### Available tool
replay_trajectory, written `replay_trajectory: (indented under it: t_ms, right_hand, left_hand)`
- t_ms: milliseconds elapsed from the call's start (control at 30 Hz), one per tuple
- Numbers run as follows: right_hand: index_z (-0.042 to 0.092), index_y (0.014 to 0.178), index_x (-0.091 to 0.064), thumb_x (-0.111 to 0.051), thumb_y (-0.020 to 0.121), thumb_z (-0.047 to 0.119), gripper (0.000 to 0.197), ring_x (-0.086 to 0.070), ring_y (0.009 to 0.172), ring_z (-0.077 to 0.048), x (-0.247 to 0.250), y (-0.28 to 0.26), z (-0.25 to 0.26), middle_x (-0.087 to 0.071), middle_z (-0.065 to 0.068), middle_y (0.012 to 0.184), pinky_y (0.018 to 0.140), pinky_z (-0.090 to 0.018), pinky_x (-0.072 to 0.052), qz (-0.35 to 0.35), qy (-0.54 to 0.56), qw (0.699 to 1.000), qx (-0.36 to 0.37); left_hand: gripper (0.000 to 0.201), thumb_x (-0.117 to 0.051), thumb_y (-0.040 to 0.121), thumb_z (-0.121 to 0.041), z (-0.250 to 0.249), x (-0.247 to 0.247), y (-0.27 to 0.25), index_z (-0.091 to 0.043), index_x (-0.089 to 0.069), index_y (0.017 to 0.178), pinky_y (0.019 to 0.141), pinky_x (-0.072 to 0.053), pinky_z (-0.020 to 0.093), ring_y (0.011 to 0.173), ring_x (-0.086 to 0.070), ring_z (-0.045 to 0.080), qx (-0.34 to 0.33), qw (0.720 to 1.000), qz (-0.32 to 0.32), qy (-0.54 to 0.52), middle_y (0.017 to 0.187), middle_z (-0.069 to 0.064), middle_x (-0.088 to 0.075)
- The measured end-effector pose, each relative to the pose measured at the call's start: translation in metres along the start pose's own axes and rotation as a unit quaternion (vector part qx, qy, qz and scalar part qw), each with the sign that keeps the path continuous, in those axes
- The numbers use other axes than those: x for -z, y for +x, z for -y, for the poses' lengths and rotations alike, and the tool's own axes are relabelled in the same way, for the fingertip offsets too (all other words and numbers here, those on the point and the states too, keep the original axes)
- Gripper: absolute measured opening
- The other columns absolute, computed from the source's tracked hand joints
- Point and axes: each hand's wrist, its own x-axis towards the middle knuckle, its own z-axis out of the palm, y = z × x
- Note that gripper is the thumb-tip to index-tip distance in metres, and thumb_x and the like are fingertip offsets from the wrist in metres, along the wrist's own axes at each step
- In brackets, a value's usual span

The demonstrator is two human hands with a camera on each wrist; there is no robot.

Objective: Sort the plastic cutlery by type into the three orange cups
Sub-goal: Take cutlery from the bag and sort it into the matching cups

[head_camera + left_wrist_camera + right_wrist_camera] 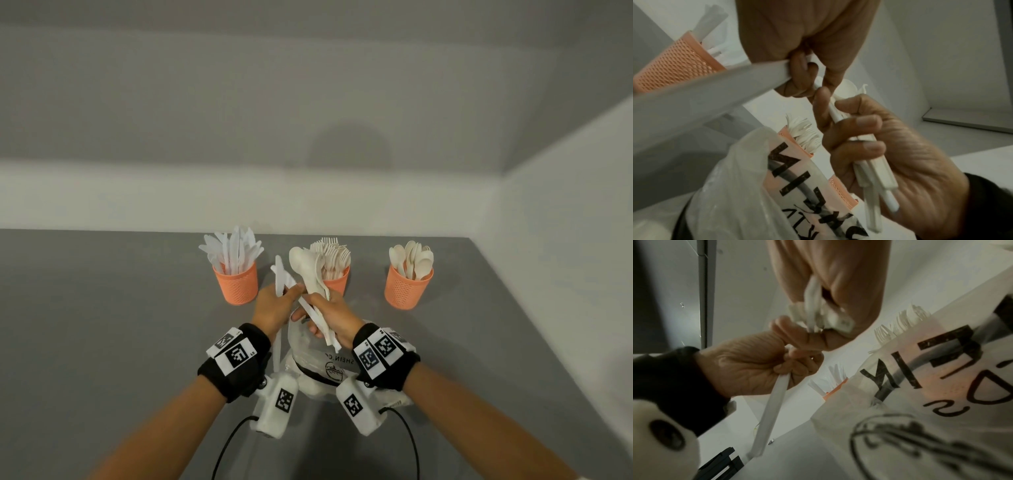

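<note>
The work surface is a flat, matte grey tabletop set against smooth, pale grey walls that meet in a corner at far right. Three orange plastic cups with perforated mesh walls stand in a row at the far side. The left orange cup holds white plastic knives, the middle orange cup holds cream plastic forks, and the right orange cup holds cream plastic spoons. A translucent white plastic bag with black printed lettering lies on the near tabletop, below both hands.

The left hand is closed, fingers curled round one flat white plastic knife. The right hand is closed round a mixed bundle of cream plastic cutlery, spoon bowls pointing up, handles protruding below the palm. The hands touch, just in front of the middle orange cup. Black wristbands carry square black-and-white markers.
</note>
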Motion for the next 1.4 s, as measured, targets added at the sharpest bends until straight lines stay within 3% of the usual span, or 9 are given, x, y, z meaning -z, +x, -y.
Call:
replay_trajectory:
  t_ms: [133,233,367,700,867,1033,1133,1233,1400]
  right_hand:
    - [0.006,0.121,-0.046,-0.038,0.095,0.01,0.027,-0.056,0.037,-0.014,-0.001,0.001,-0.003,-0.066,-0.01,0.068,0.035,-0.02,-0.045,0.014,-0.017,1.0,-0.007]
    - [0.01,0.113,-0.045,-0.035,0.097,0.009,0.019,-0.059,0.04,-0.014,0.001,0.001,-0.004,-0.06,-0.014,0.073,0.041,-0.024,-0.052,0.011,0.002,1.0,-0.024]
    - [0.014,0.108,-0.051,-0.04,0.097,0.013,0.015,-0.04,0.03,-0.003,0.009,0.008,-0.008,-0.048,-0.004,0.059,0.033,-0.016,-0.035,-0.042,-0.062,0.997,-0.01]
    - [0.02,0.088,-0.056,-0.05,0.093,0.029,0.012,-0.023,0.03,-0.003,0.013,0.019,-0.001,-0.032,0.006,0.046,0.031,-0.015,-0.019,-0.046,-0.028,0.998,-0.031]
    - [0.017,0.095,-0.058,-0.047,0.094,0.028,0.015,-0.024,0.031,-0.004,0.016,0.024,0.0,-0.033,0.007,0.046,0.032,-0.015,-0.021,-0.063,-0.024,0.997,-0.03]
    - [0.016,0.097,-0.058,-0.049,0.092,0.027,0.015,-0.024,0.034,-0.005,0.019,0.026,0.003,-0.032,0.004,0.05,0.032,-0.016,-0.02,-0.075,-0.02,0.996,-0.034]
    - [0.017,0.094,-0.058,-0.049,0.093,0.026,0.012,-0.024,0.034,-0.005,0.02,0.027,0.002,-0.033,0.004,0.051,0.032,-0.016,-0.021,-0.083,-0.027,0.996,-0.028]
    - [0.017,0.093,-0.057,-0.047,0.094,0.024,0.012,-0.024,0.034,-0.004,0.018,0.028,0.002,-0.033,0.002,0.053,0.033,-0.016,-0.022,-0.081,-0.04,0.996,-0.022]
    - [0.016,0.092,-0.056,-0.048,0.094,0.023,0.01,-0.025,0.031,-0.004,0.013,0.034,-0.002,-0.035,0.001,0.052,0.033,-0.015,-0.022,-0.085,-0.074,0.994,0.0]
  left_hand:
    - [0.027,-0.04,0.093,-0.01,0.002,0.012,0.013,-0.011,-0.046,0.067,0.034,-0.028,0.013,0.041,-0.036,0.008,0.044,0.996,-0.065,-0.038,0.058,0.002,-0.044]
    - [0.024,-0.032,0.092,-0.007,0.006,0.029,0.03,-0.012,-0.043,0.071,0.04,-0.03,0.018,0.047,-0.044,0.011,0.074,0.988,-0.08,-0.114,0.056,0.004,-0.061]
    - [0.016,-0.034,0.094,-0.01,-0.006,0.052,0.05,-0.014,-0.045,0.082,0.038,-0.033,0.018,0.036,-0.047,0.009,0.068,0.975,-0.083,-0.195,0.042,-0.005,-0.051]
    - [0.047,-0.047,0.093,-0.043,-0.062,0.092,0.113,-0.017,-0.038,0.055,0.041,-0.034,0.018,0.033,-0.035,0.005,-0.091,0.941,-0.276,-0.172,0.031,-0.011,-0.036]
    - [0.055,-0.034,0.096,-0.048,-0.056,0.093,0.139,-0.015,-0.038,0.052,0.055,-0.041,0.02,0.049,-0.045,0.013,-0.128,0.954,-0.268,-0.048,0.051,0.002,-0.042]
    - [0.054,-0.034,0.097,-0.044,-0.02,0.093,0.16,-0.011,-0.048,0.056,0.063,-0.039,0.026,0.059,-0.05,0.017,-0.092,0.97,-0.177,0.14,0.061,0.006,-0.055]
    - [0.037,-0.044,0.095,-0.034,0.003,0.101,0.169,-0.007,-0.05,0.071,0.072,-0.041,0.032,0.073,-0.054,0.025,-0.095,0.953,-0.153,0.242,0.076,0.011,-0.06]
    - [0.026,-0.048,0.093,-0.024,0.014,0.104,0.169,-0.002,-0.051,0.079,0.066,-0.037,0.03,0.07,-0.051,0.026,-0.118,0.935,-0.163,0.291,0.074,0.015,-0.057]
    - [0.033,-0.045,0.095,-0.021,0.01,0.103,0.165,0.006,-0.061,0.085,0.068,-0.039,0.037,0.077,-0.053,0.033,-0.184,0.9,-0.182,0.351,0.083,0.022,-0.061]
